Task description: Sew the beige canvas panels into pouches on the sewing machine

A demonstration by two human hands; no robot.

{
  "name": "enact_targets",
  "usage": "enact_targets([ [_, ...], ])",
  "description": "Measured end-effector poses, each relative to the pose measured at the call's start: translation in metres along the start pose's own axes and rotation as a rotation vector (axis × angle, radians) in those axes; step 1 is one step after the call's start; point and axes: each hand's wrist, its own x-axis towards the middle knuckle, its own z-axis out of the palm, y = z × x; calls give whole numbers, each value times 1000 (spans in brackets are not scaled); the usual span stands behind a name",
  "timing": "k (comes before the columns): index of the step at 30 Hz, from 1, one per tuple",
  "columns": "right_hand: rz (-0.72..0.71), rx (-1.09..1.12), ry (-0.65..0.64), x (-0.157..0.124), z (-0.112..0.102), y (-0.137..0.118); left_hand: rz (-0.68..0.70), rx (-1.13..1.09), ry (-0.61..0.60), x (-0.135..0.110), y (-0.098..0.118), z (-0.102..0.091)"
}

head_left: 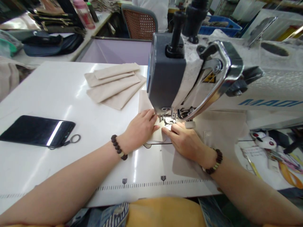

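Observation:
A beige fabric piece (145, 99) lies beneath the presser foot (169, 120) of a sewing machine (167, 72). To the left of the foot, my left hand (141, 125) rests on it, fingers extended and thumb apart. My right hand (186, 141) is just right and in front of the foot, its fingers bent together on the beige fabric (222, 126), which spreads out to the right under the machine arm. The fingertips of both hands come close to the lit needle area. Some of the fabric is hidden under my hands and the machine head.
Folded beige fabric pieces (115, 83) lie behind my left hand. A black phone (38, 130) with a ring strap is on the left of the white table (94, 170). Scissors and small tools (281, 154) lie at right. Behind stand a chair (141, 23) and a blue crate (220, 26).

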Motion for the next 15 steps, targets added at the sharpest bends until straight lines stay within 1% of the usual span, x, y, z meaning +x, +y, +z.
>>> enact_targets([
  [4, 11, -7, -19, 0, -1, -1, 6, 9, 8, 0, 0, 1],
  [15, 20, -5, -12, 0, 0, 0, 0, -19, 18, 0, -1, 2],
])
